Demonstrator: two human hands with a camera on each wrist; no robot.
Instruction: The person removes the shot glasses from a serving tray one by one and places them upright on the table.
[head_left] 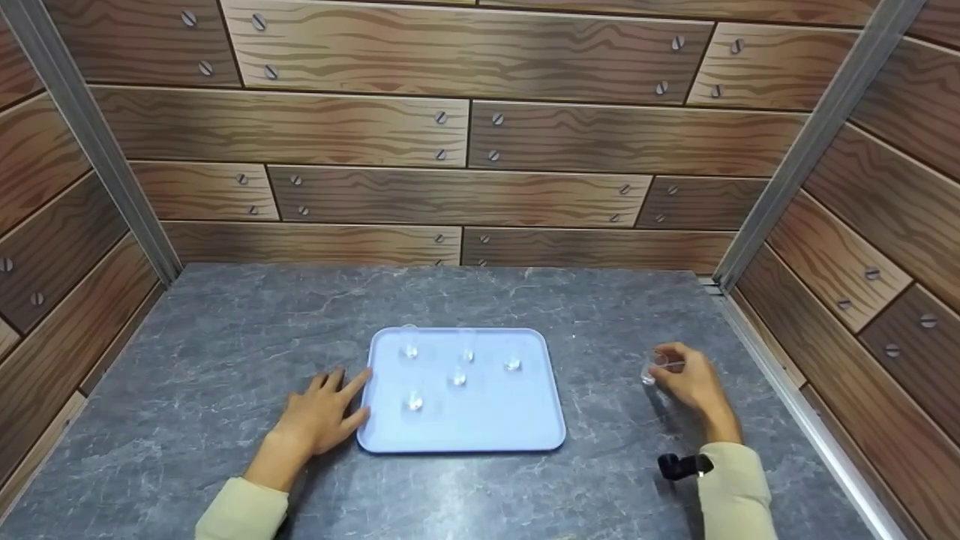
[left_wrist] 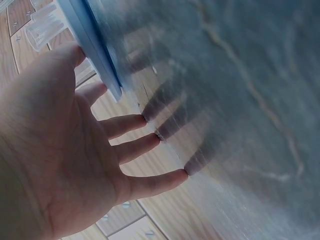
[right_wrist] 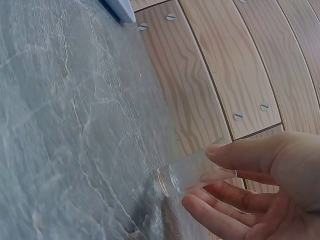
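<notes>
At the right of the grey tabletop, my right hand (head_left: 696, 384) holds a small clear shot glass (right_wrist: 190, 172) between thumb and fingers. The right wrist view has the glass upright, with its thick base right at the table surface. My left hand (head_left: 313, 418) spreads its fingers beside the light blue tray (head_left: 491, 429). Its thumb and index finger touch the tray's left edge, and the other fingertips rest on the table. Several similar clear glasses stand on the tray, among them a front left glass (head_left: 414, 403) and a right one (head_left: 512, 364).
The grey marbled table (head_left: 600, 487) is enclosed by wood-patterned walls (head_left: 375, 195) at the back and sides. Metal posts rise at the back corners, and a metal rail (head_left: 817, 450) runs along the right edge. A black wrist mount (head_left: 679, 466) sits by the right sleeve.
</notes>
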